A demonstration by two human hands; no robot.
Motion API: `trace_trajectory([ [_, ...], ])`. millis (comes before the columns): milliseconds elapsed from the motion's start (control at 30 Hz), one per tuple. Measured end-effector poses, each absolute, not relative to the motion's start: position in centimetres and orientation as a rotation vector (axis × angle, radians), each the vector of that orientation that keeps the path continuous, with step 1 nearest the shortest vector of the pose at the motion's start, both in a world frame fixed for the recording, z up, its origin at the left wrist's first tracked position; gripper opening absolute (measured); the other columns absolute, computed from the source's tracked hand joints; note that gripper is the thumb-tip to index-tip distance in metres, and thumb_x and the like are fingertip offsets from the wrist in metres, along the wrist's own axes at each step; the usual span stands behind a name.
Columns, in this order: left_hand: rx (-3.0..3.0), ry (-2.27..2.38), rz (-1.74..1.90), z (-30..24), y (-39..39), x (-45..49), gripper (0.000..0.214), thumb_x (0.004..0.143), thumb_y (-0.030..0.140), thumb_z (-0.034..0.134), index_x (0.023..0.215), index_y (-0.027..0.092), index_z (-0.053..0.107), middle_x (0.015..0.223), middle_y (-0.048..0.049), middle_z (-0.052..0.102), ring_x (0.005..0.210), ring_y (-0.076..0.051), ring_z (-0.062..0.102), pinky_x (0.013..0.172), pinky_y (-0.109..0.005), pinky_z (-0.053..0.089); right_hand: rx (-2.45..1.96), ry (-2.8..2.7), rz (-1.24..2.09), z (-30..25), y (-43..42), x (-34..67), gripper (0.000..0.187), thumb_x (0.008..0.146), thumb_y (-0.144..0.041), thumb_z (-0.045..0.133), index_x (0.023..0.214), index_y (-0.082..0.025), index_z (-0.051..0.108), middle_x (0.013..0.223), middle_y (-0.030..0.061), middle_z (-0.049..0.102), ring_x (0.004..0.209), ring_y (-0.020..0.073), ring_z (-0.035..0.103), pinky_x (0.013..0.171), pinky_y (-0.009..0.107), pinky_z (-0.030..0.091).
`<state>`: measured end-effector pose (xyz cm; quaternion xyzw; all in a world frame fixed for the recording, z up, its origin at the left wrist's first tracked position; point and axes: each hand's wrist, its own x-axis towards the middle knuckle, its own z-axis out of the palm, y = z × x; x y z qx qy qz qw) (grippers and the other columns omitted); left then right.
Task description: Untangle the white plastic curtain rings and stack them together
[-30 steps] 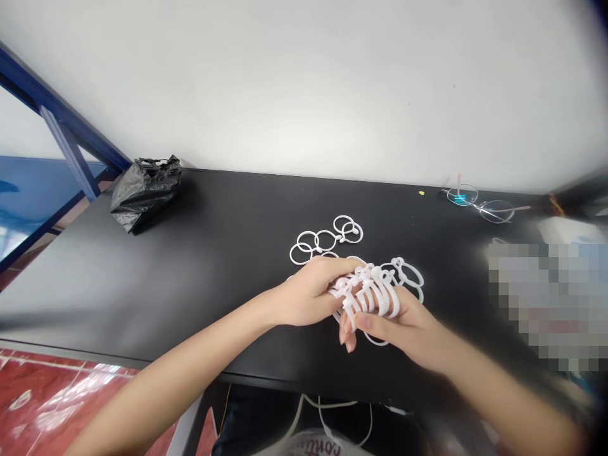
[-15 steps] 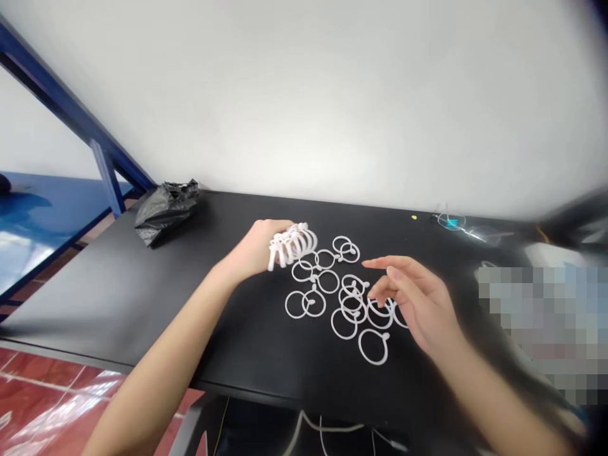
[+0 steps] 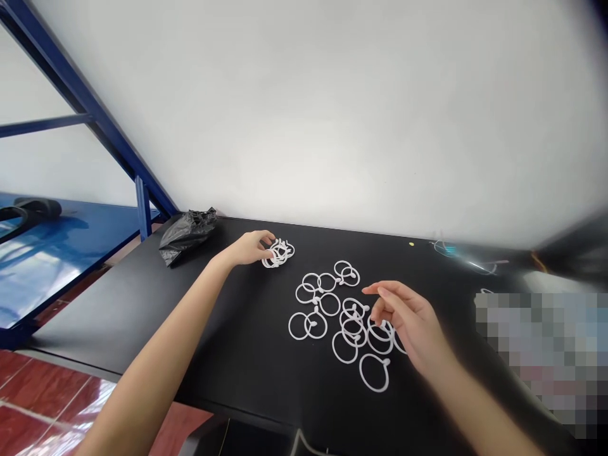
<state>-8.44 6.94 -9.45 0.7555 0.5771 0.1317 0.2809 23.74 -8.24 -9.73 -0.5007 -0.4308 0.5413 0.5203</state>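
Bunch of white rings [image 3: 284,252] has shifted leftward on the desk [image 3: 256,348], now separated from the loose rings [image 3: 354,309]; your left hand [image 3: 250,247] touches it, grip unclear. Your right hand [image 3: 409,318] hovers, fingers loose, empty.

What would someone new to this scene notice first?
White rings scattered across the middle of the black table stand out first, with the right hand partly in front of some. Toward the left, the left hand is at a smaller bunch of rings. A crumpled black bag lies at the table's far left corner.
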Motion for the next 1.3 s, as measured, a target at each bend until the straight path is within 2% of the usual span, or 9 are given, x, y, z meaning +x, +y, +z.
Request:
trace_trajectory([
  [267,2.003,1.681,0.442,-10.3,6.3,-10.3,0.045,0.074,0.045,0.060,0.109,0.016,0.062,0.106,-0.0092,0.071,0.079,-0.021,0.067,0.075,-0.033,0.054,-1.203,-0.963,1.266,-10.1,-8.1,23.9,0.024,0.081,-0.042,0.074,0.091,-0.020,0.071,0.092,0.0060,0.072,0.056,0.0101,0.058,0.053,0.024,0.050],
  [367,2.019,1.706,0.484,-10.4,6.1,-10.3,0.039,0.076,0.041,0.057,0.107,0.017,0.062,0.105,-0.0082,0.071,0.079,-0.021,0.067,0.076,-0.033,0.054,-1.207,-0.963,1.259,-10.2,-8.0,23.9,0.023,0.080,-0.041,0.074,0.090,-0.020,0.071,0.091,0.0056,0.072,0.055,0.0096,0.058,0.053,0.024,0.050],
  [533,2.133,1.673,0.570,-9.1,4.0,-7.7,0.030,0.080,0.030,0.055,0.106,0.016,0.062,0.109,-0.0093,0.067,0.091,-0.023,0.065,0.087,-0.037,0.051,-1.214,-0.986,1.216,-10.2,-7.7,24.1,0.022,0.081,-0.041,0.073,0.089,-0.020,0.071,0.091,0.0052,0.072,0.057,0.0095,0.060,0.055,0.024,0.051],
  [700,2.349,1.112,0.499,-7.6,0.2,-3.6,0.030,0.089,0.030,0.053,0.116,0.019,0.059,0.113,-0.0073,0.064,0.096,-0.020,0.063,0.087,-0.033,0.051,-1.320,-1.205,1.039,-10.5,-7.2,24.7,0.024,0.081,-0.041,0.072,0.091,-0.020,0.070,0.090,0.0067,0.072,0.064,0.0141,0.064,0.057,0.027,0.053],
  [833,2.416,0.920,0.201,-8.0,-1.0,-2.4,0.035,0.079,0.013,0.058,0.114,0.019,0.060,0.121,-0.0081,0.058,0.111,-0.022,0.057,0.095,-0.034,0.047,-1.487,-1.560,0.924,-10.6,-6.8,24.9,0.022,0.083,-0.036,0.067,0.098,-0.020,0.069,0.078,0.0038,0.069,0.073,0.0184,0.067,0.068,0.032,0.056],
  [933,2.458,1.005,0.125,-9.0,-0.8,-1.9,0.033,0.072,0.008,0.060,0.104,0.017,0.062,0.119,-0.0085,0.056,0.105,-0.023,0.058,0.087,-0.032,0.049,-1.516,-1.752,0.879,-10.2,-6.4,24.3,0.020,0.086,-0.033,0.063,0.101,-0.021,0.068,0.087,0.0038,0.069,0.073,0.0172,0.066,0.070,0.033,0.056],
  [1100,2.551,1.084,0.099,-9.4,-0.7,-0.8,0.015,0.075,0.014,0.061,0.089,0.015,0.064,0.109,-0.0074,0.057,0.090,-0.020,0.060,0.070,-0.028,0.047,-1.430,-2.123,0.787,-9.4,-5.4,22.6,0.016,0.088,-0.024,0.059,0.102,-0.022,0.065,0.104,0.0048,0.067,0.087,0.0185,0.065,0.074,0.033,0.054],
  [1200,2.622,1.097,0.121,-9.4,-0.9,-0.7,0.009,0.075,0.014,0.061,0.083,0.015,0.065,0.108,-0.0067,0.056,0.085,-0.018,0.059,0.064,-0.027,0.044,-1.405,-2.384,0.696,-9.2,-5.0,21.6,0.021,0.086,-0.023,0.062,0.108,-0.021,0.063,0.112,0.0063,0.064,0.092,0.0211,0.064,0.079,0.037,0.052],
  [1300,2.655,1.137,0.166,-9.8,-1.0,-0.8,0.005,0.077,0.018,0.061,0.077,0.015,0.064,0.110,-0.0056,0.054,0.063,-0.010,0.052,0.055,-0.026,0.038,-1.467,-2.518,0.645,-9.0,-4.7,20.8,0.030,0.086,-0.022,0.062,0.115,-0.019,0.060,0.115,0.0090,0.061,0.090,0.0224,0.063,0.076,0.037,0.051],
])
